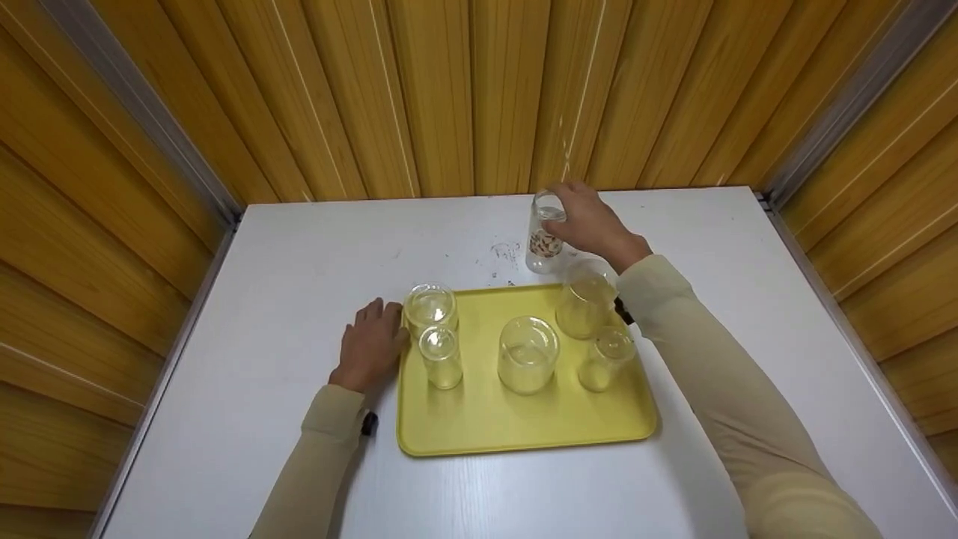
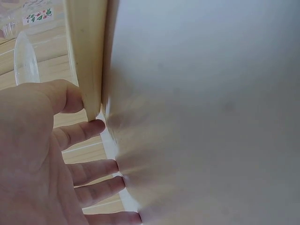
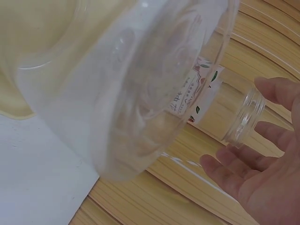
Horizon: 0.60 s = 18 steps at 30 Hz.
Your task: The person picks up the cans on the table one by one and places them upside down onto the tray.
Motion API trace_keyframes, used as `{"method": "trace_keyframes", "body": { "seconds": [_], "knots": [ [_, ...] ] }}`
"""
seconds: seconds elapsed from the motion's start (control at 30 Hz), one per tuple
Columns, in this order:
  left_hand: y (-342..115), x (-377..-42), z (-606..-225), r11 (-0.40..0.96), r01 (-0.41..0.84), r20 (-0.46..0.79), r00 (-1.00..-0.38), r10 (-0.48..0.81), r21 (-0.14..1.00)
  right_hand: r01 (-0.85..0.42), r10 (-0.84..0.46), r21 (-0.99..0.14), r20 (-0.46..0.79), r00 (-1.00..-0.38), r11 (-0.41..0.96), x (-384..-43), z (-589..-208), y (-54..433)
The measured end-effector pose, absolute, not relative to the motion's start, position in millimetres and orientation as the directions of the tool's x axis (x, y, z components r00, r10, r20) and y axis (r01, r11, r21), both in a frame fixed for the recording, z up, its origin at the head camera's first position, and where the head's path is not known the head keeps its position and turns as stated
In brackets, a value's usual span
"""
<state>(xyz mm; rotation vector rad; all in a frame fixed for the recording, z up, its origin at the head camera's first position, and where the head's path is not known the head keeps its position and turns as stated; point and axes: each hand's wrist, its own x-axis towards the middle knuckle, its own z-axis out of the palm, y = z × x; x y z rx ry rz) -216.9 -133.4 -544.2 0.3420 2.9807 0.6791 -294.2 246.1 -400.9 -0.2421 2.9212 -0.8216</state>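
Note:
Behind the yellow tray, a clear glass bottle with a printed label stands upright on the table. My right hand is at its top, fingers spread about the neck. In the right wrist view, the uncapped threaded neck lies between thumb and fingertips, with a gap showing. My left hand is by the tray's left edge. Seen from the left wrist, its thumb touches the tray rim and its straight fingers reach down to the table surface.
On the tray are several clear glass vessels: a wide one in the middle, a small one and a larger one at left, a tall one and a small one at right. A wood-patterned wall rises behind the table.

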Motion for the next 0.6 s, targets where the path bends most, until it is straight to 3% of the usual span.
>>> {"method": "trace_keyframes", "body": {
  "seconds": [0.6],
  "knots": [
    [-133.6,-218.3,-546.9,0.882,0.204,-0.03,-0.971,0.239,0.425,-0.118,-0.161,-0.528,-0.037,-0.986,0.841,-297.2,-402.3,245.0]
  ]
}}
